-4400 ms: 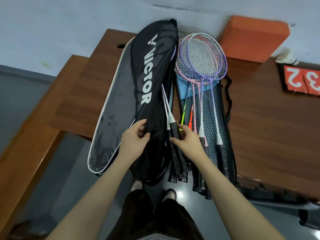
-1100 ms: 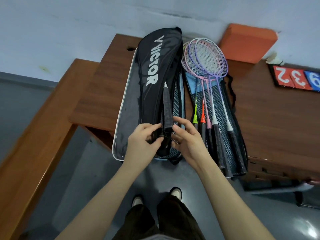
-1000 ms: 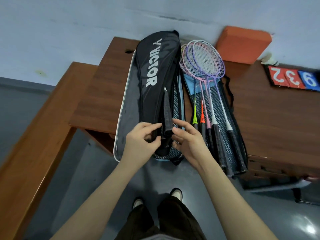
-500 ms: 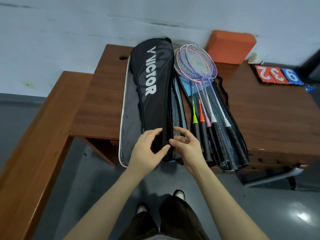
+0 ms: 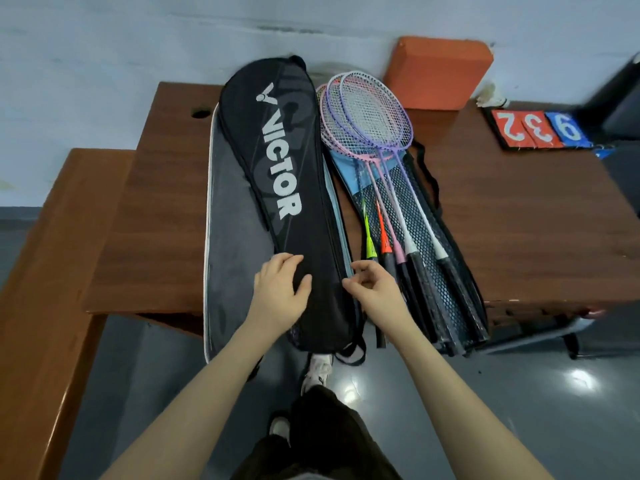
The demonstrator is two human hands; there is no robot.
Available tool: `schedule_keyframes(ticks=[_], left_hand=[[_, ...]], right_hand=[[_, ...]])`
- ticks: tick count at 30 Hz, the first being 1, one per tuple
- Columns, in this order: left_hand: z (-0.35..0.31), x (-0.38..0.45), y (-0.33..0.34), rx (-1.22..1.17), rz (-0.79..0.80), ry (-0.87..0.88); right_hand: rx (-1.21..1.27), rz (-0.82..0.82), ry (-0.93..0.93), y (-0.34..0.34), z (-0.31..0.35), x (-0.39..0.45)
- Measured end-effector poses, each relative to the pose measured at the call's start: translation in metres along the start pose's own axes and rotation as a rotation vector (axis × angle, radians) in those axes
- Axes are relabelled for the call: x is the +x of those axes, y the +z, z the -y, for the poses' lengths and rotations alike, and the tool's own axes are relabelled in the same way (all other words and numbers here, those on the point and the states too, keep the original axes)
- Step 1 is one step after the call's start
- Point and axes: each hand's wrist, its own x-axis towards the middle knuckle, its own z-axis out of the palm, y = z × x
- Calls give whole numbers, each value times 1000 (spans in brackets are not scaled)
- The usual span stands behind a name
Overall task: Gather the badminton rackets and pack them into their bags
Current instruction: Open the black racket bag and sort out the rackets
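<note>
Black Victor bag (image 5: 277, 188) lying closed, left hand (image 5: 278, 292) flat on it, right hand (image 5: 375, 289) pinching its edge

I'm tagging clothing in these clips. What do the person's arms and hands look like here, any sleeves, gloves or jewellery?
Both forearms are bare as far as the picture shows; no sleeve shows. The left hand and right hand wear no gloves, and no rings, watch or wristband can be seen. Below are dark trousers and light shoes.
</note>
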Motion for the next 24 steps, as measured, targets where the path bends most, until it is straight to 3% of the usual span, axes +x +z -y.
schedule_keyframes(ticks=[10, 14, 19, 24], left_hand=[[5, 105, -21, 157, -31, -251], [13, 137, -22, -16, 9, -374], [33, 171, -22, -37, -73, -399], [55, 191, -33, -226, -58, -399]], right_hand=[[-220, 24, -149, 6, 39, 121], [-335, 19, -178, 20, 49, 152], [-364, -19, -136, 41, 56, 176], [-431, -106, -134, 53, 60, 185]])
